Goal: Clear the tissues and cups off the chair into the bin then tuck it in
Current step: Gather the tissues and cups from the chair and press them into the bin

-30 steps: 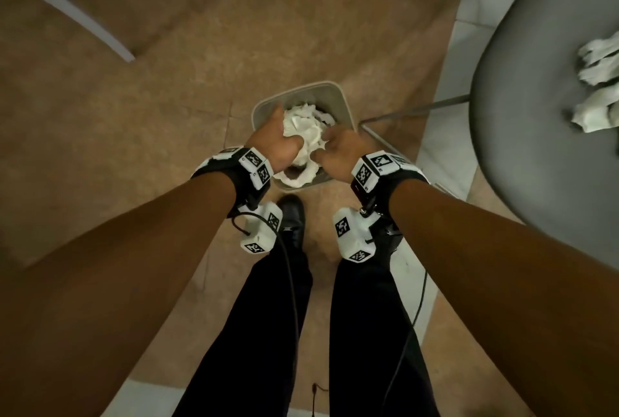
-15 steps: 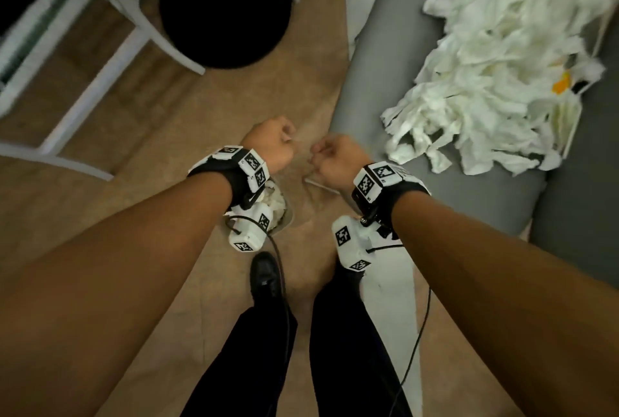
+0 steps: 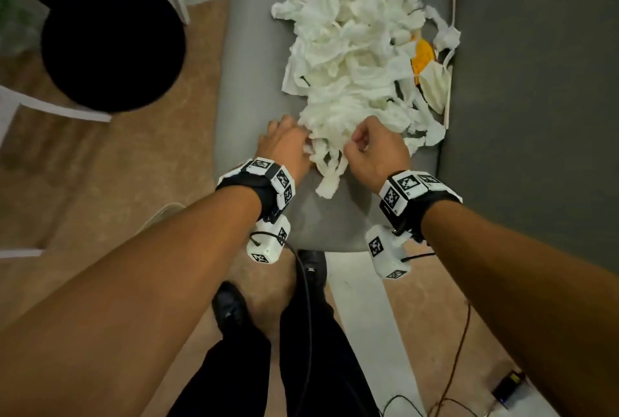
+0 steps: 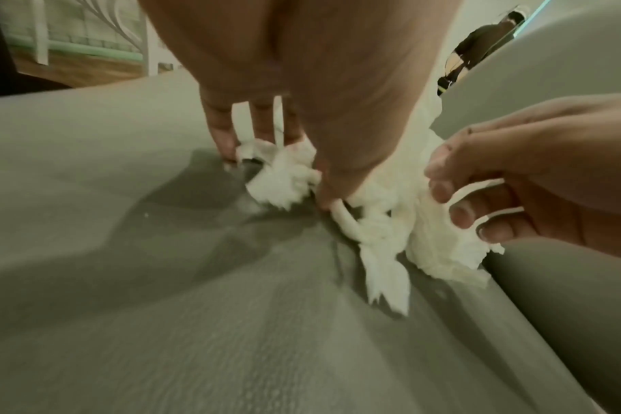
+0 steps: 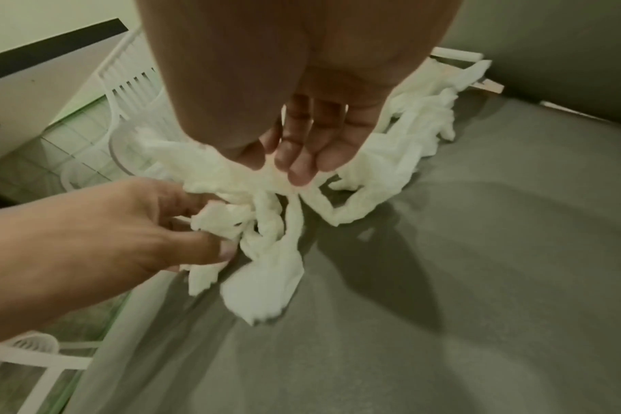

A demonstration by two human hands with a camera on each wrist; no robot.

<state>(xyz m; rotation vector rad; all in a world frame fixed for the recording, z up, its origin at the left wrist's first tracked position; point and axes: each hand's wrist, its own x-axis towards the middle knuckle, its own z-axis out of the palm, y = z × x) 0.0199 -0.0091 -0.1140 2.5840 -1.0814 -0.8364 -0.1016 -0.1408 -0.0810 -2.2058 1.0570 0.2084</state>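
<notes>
- I see the tissues (image 3: 355, 48) heaped in one loose, crumpled white pile on the grey chair (image 3: 248, 58) seat, running from the seat's far edge down to near its front edge, pressed toward the backrest side on the right.
- My left hand (image 3: 284, 145) sits at the near-left fringe of the pile, fingers reaching down with shreds caught between the fingertips and thumb.
- My right hand (image 3: 376, 148) is curled over the near-right fringe, fingers pinching a wad.
- I judge the paper very light, soft and easy to crush: no grip force needed, but it tears into strips and sheds pieces, so loose ends will trail and drop.
- I would take hold low, raking both hands under the near edge of the heap and squeezing inward into one compact ball, rather than plucking from the top.
- Something orange (image 3: 422, 58) shows by the backrest edge, with a pale flattened piece beside it; I cannot tell whether it is a cup. If so, it is stiffer and should be gripped by its wall.
- The bin is not in view.
</notes>
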